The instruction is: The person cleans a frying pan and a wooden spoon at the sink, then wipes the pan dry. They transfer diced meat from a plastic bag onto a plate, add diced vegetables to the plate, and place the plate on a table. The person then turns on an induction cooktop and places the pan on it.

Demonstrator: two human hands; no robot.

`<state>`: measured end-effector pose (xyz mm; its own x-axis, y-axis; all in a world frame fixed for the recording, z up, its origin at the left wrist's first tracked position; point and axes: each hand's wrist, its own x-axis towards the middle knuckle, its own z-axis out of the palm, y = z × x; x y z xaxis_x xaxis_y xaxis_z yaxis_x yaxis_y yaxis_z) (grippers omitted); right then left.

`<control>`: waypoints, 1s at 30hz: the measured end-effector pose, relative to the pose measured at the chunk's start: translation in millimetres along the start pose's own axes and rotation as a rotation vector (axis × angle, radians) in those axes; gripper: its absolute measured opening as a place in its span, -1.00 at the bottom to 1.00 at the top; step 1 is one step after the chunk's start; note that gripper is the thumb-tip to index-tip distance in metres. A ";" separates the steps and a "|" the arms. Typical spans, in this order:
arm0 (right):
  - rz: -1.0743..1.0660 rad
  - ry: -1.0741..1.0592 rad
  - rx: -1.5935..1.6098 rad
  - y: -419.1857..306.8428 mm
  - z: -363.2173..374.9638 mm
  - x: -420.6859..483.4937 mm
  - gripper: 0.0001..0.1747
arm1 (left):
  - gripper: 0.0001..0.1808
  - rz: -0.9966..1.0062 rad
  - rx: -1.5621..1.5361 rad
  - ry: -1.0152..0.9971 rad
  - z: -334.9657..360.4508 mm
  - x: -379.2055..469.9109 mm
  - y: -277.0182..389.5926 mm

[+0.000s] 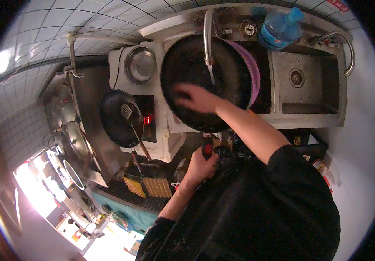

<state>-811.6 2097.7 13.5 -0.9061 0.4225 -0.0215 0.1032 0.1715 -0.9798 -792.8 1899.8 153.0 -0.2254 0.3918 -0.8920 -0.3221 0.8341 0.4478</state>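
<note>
A large dark wok [236, 88] lies over the left sink basin, and water runs into it from a curved metal faucet [208, 39]. My left hand [202, 164] is closed around the wok's black handle [207, 148] at the near side. Inside the wok, over its left part, is my right hand [195, 98], blurred; whether it holds anything cannot be told. A purple basin [255, 73] shows behind the wok's right rim.
Left of the sink are a metal bowl [140, 65] and a frying pan [109, 120] with a slotted turner [126, 111]. A blue plastic bottle [275, 31] stands behind the sinks. Right is another sink basin [329, 81]. Egg trays [157, 187] lie lower left.
</note>
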 end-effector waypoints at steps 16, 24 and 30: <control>0.588 0.141 -0.816 34.9 -241.0 -178.5 -0.52 | -0.68 0.231 0.470 0.495 -40.6 -0.1 -20.3; 0.753 0.405 0.320 60.9 -186.5 8.4 -0.53 | -0.73 0.385 0.420 0.647 -27.1 -17.3 -15.0; 0.853 0.416 0.730 93.7 -214.9 79.1 -0.56 | -0.74 0.380 0.445 0.708 -18.6 -27.6 -22.2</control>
<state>-785.4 2338.4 -37.3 -0.4426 0.4335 -0.7850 0.2274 -0.7925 -0.5659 -796.5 1863.2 168.8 -0.8013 0.4638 -0.3780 0.2400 0.8278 0.5071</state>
